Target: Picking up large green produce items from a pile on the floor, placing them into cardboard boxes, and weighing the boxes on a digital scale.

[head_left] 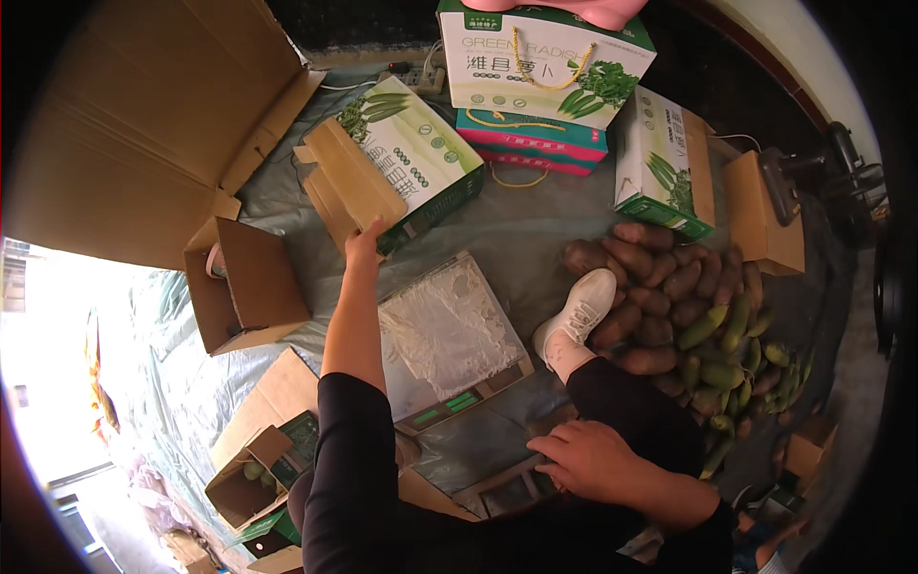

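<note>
My left hand (pixel 363 241) reaches forward, its fingers closed on the edge of a brown cardboard flap (pixel 359 182). That flap belongs to a white and green printed carton (pixel 421 143), which lies tilted with its flaps folded out. Below my left forearm is a flat weighing scale (pixel 449 325), its top covered in wrinkled clear plastic and its display lit green. My right hand (pixel 593 464) is over my lap near my right knee, fingers curled; whatever they hold, if anything, is hidden.
Reddish-brown root vegetables (pixel 650 287) and green radishes (pixel 732 364) lie heaped beside my white shoe (pixel 585 304). More printed cartons (pixel 550 62) stand at the back, another (pixel 660 163) at right. Open brown boxes (pixel 263 277) line the left. Plastic sheeting (pixel 516 215) covers the floor.
</note>
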Available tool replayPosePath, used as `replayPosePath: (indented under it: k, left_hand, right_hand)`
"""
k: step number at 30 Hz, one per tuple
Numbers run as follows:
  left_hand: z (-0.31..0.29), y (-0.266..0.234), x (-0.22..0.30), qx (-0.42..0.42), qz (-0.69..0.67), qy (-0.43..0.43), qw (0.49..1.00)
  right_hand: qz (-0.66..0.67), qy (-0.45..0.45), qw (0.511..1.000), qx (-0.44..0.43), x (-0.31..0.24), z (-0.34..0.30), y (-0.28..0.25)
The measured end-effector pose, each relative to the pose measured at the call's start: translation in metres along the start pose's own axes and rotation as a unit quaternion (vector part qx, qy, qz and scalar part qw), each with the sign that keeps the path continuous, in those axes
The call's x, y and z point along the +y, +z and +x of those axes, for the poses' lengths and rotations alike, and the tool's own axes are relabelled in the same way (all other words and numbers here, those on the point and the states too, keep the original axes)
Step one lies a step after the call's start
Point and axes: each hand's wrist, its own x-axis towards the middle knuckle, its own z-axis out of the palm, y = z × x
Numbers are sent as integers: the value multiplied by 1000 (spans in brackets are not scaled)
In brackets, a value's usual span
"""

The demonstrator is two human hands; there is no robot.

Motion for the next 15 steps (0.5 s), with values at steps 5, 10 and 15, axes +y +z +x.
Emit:
replayPosePath:
  k: [5,10,15]
  left_hand:
    - [11,12,46,-94,-117,-34,988]
    - [-21,3,113,-96,-127,-67,985]
    - [-116,-28,154,-141,103,48,983]
  right_hand:
    - [-12,-11,1000,6,-6,1,0]
    - [-34,-18,999,5,-11,0,5]
    - [-49,-31,998,35,-17,-5,10]
